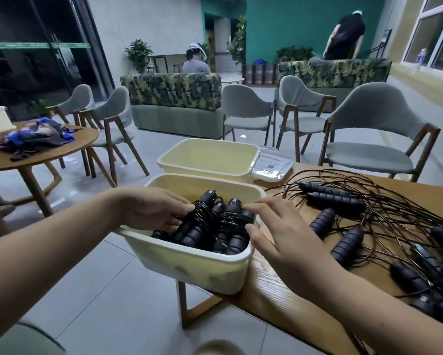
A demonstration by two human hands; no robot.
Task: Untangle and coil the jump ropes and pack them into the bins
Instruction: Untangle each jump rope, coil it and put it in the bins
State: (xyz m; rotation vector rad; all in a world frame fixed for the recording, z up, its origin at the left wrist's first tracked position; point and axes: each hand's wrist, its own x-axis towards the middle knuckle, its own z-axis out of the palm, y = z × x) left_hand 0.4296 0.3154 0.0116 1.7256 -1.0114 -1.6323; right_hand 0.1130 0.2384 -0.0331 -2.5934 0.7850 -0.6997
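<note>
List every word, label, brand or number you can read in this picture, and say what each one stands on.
No text here can be read.
Bottle on the windowsill: it has a label, too small and blurred to read.
Clear lid beside the far bin: it has a small grey mark, too blurred to read.
Jump rope handles in the near bin: their end caps show faint marks, unreadable.

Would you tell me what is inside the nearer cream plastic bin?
Coiled black jump ropes, touched by the left hand and right hand. Beneath them, the floor of the cream plastic bin is hidden.
</note>
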